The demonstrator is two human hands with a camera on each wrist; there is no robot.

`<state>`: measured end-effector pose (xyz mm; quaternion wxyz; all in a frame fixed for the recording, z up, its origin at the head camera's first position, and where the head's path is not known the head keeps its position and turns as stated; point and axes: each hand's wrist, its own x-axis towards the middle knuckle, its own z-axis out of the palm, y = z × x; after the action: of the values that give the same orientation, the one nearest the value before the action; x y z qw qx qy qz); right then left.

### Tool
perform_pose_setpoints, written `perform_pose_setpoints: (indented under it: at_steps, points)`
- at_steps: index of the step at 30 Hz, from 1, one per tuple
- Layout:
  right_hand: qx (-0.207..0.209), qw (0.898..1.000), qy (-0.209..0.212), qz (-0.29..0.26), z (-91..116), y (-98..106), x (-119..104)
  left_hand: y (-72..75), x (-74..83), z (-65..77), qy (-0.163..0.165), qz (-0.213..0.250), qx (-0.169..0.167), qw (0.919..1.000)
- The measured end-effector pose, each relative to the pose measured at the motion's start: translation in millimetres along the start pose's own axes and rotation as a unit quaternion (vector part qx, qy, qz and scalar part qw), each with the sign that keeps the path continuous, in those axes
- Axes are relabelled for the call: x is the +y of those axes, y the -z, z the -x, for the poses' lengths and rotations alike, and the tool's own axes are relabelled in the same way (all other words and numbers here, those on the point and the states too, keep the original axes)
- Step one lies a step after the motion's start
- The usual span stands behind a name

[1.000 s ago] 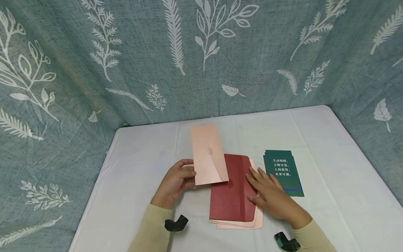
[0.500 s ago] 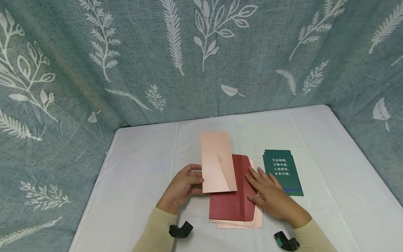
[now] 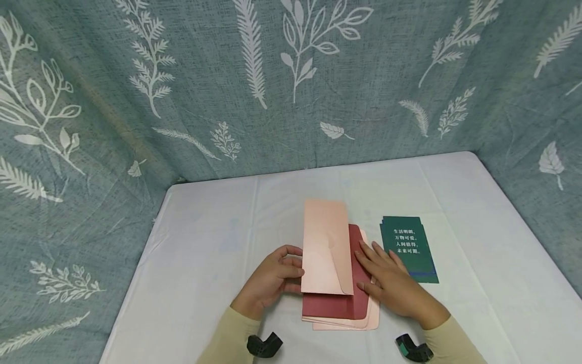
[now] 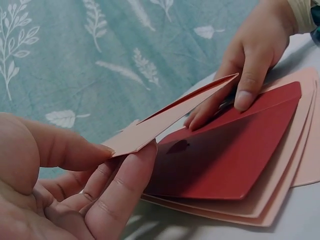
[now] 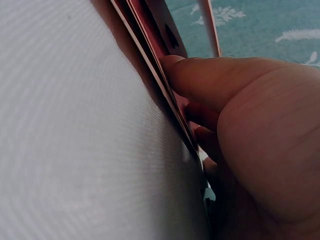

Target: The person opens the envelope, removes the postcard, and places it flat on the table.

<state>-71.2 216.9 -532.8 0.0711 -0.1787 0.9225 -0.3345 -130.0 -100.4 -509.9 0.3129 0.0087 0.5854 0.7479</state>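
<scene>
My left hand [image 3: 271,279] pinches the left edge of a pale pink envelope [image 3: 325,247] between thumb and fingers. In the left wrist view this envelope is tilted above a red envelope [image 4: 225,155], and a red lining shows in its opening. The red envelope tops a stack with pale pink envelopes [image 3: 374,317] beneath it. My right hand [image 3: 394,283] rests on the right edge of the stack, fingers extended. In the right wrist view its thumb [image 5: 200,80] presses the stack's edge.
Green cards [image 3: 409,242] with white writing lie just right of the stack, slightly fanned. A white cloth [image 3: 204,242] covers the table. Behind it hangs a blue-green curtain [image 3: 195,76] with white leaf prints.
My left hand has brought the pale pink envelope right and nearer to me, so it now covers more of the red one. My right hand has stayed in place.
</scene>
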Motion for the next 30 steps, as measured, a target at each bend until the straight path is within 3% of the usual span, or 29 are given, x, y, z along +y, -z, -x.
perform_pose_setpoints:
  at_steps: [15,21,30]
  points:
    - [0.008,1.0,0.006,-0.003,0.9,-0.2,-1.4,-6.0,-4.9,10.1,0.024,-0.019,-0.023,0.9993]
    - [0.009,1.0,0.003,-0.001,0.7,0.8,-1.6,-8.8,-7.7,12.2,0.034,-0.02,-0.01,0.9992]
    - [0.005,1.0,-0.004,0.002,-0.2,-2.0,0.4,-7.1,-5.8,16.9,0.051,-0.062,-0.005,0.9968]
